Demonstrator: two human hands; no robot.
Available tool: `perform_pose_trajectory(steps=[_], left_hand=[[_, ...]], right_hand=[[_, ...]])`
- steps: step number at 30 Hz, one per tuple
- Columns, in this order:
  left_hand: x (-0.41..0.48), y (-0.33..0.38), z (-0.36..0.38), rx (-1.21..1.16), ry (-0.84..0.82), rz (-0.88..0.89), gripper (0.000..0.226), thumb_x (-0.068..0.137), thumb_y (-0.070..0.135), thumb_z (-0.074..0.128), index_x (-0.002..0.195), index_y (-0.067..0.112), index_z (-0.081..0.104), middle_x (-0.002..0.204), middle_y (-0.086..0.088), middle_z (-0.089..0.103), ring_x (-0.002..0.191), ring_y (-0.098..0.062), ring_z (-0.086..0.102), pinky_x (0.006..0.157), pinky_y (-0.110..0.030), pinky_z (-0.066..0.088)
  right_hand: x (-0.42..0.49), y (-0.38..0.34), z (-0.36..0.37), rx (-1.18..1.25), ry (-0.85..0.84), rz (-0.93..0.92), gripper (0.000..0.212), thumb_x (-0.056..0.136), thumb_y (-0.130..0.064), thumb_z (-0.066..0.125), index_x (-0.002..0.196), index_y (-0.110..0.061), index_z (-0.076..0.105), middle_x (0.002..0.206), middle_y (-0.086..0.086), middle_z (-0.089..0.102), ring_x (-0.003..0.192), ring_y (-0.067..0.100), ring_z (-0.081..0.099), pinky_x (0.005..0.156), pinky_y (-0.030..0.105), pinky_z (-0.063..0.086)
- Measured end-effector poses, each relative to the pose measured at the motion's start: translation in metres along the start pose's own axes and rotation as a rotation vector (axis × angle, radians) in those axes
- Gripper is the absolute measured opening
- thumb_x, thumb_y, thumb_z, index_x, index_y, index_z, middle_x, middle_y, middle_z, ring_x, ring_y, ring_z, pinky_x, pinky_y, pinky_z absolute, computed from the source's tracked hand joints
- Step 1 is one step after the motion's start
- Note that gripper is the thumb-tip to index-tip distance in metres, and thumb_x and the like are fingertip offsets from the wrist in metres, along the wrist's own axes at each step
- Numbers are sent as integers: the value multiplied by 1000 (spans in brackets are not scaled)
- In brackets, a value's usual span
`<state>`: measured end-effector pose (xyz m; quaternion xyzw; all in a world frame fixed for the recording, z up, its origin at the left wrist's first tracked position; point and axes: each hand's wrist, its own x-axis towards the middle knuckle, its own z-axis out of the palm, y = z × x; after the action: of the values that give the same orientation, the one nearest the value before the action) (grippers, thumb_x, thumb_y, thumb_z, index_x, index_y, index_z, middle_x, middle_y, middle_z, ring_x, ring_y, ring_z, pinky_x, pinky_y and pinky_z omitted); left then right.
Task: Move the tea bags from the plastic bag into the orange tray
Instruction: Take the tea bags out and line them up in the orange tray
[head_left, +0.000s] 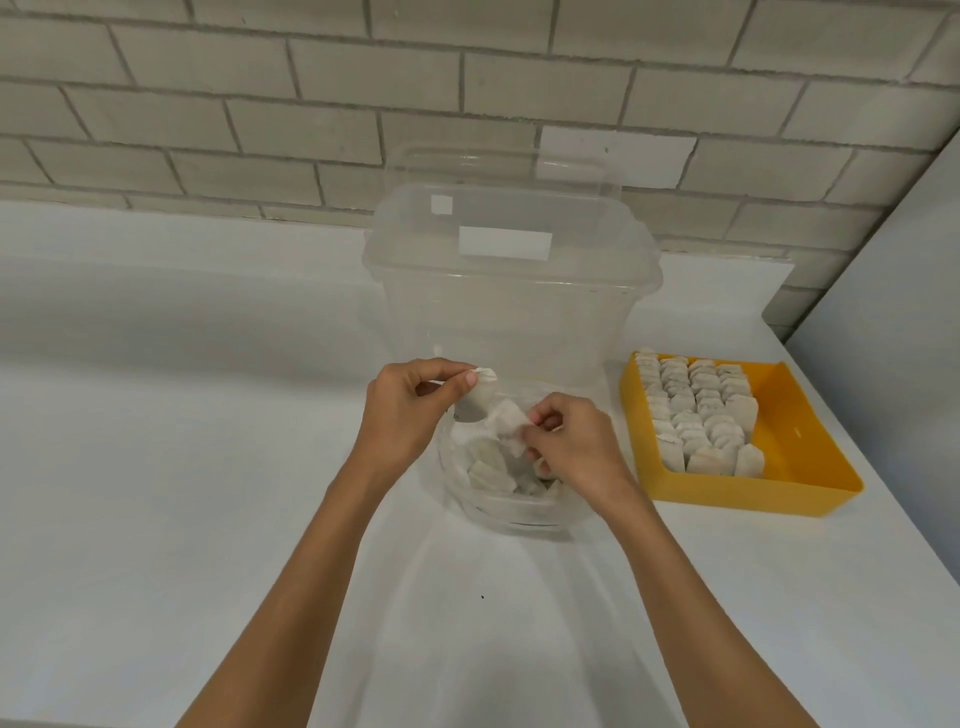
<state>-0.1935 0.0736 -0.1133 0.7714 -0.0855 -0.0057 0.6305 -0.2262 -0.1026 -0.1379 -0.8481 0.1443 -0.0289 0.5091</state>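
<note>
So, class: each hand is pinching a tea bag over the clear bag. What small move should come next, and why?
Probably carry the right hand and its tea bag across to the orange tray. That hand is nearer the tray, the bag is already lifted clear, and bare floor remains beside the standing rows.

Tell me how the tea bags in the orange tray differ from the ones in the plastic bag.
The tea bags in the orange tray stand upright in neat rows; those in the plastic bag lie jumbled in a loose heap. The orange tray holds many more, and no hand touches them, while the left hand and right hand each pinch one above the plastic bag. Both sets look alike: pale and off-white.
</note>
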Motion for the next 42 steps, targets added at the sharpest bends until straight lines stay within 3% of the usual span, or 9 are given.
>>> perform_pose_trajectory(steps=[4, 7, 13, 20, 26, 30, 34, 38, 42], left_hand=[[1, 16, 8, -28, -10, 5, 13, 87, 28, 68, 95, 25, 77, 92, 13, 74, 89, -14, 67, 84, -26, 50], [4, 30, 19, -47, -34, 17, 12, 87, 28, 68, 94, 26, 77, 91, 14, 74, 83, -8, 65, 79, -23, 48], [10, 54, 56, -69, -89, 37, 11, 87, 27, 68, 93, 25, 76, 91, 13, 74, 86, -15, 65, 77, -27, 51], [14, 76, 111, -67, -177, 61, 9, 87, 25, 67, 90, 24, 76, 87, 9, 74, 80, -15, 66, 68, -20, 51], [26, 99, 151, -64, -337, 184, 22, 87, 17, 68, 108, 22, 70, 74, -1, 67, 69, -8, 58, 66, -18, 47], [32, 111, 173, 43, -542, 292, 29, 87, 22, 68, 116, 26, 67, 82, -11, 69, 72, -15, 53, 76, -24, 44], [35, 116, 191, 30, -692, 285, 20, 87, 16, 67, 106, 12, 73, 97, -12, 72, 84, -32, 59, 81, -30, 47], [43, 114, 206, 70, -673, 251, 13, 85, 20, 69, 93, 12, 74, 90, -27, 64, 72, -21, 44, 69, -28, 38], [59, 114, 223, 267, -590, 279, 13, 84, 28, 71, 89, 16, 74, 76, -5, 64, 60, -2, 47, 66, -21, 39]], right_hand=[[-12, -12, -34, 564, -96, 64, 15, 84, 5, 66, 92, -6, 60, 66, 7, 68, 61, 18, 69, 55, 23, 55], [-13, -16, -59, 749, -176, 79, 26, 85, 9, 61, 105, -8, 62, 74, 8, 72, 69, 17, 70, 63, 23, 58], [-11, -20, -99, 921, -134, 113, 15, 90, -3, 58, 81, -11, 65, 73, 4, 71, 67, 19, 72, 60, 24, 59], [-7, -6, -147, 885, -105, 91, 9, 91, -11, 60, 83, -11, 66, 73, 4, 66, 57, 14, 60, 49, 22, 47], [-7, 10, -181, 927, -292, 144, 13, 80, -18, 60, 86, -9, 67, 68, 2, 54, 51, 11, 42, 45, 21, 37], [-3, 27, -201, 996, -450, 205, 15, 78, -26, 64, 81, -12, 65, 61, -2, 46, 50, 9, 38, 44, 19, 34], [4, 42, -216, 1123, -580, 253, 26, 64, -28, 82, 76, -11, 66, 59, -1, 46, 50, 9, 40, 44, 19, 38], [6, 44, -232, 791, -397, 247, 24, 94, -23, 50, 84, -12, 68, 71, 2, 59, 59, 12, 51, 57, 24, 46], [12, 41, -249, 326, 39, 4, 22, 96, -32, 53, 95, -23, 73, 83, -11, 70, 74, 1, 60, 67, 15, 45]])
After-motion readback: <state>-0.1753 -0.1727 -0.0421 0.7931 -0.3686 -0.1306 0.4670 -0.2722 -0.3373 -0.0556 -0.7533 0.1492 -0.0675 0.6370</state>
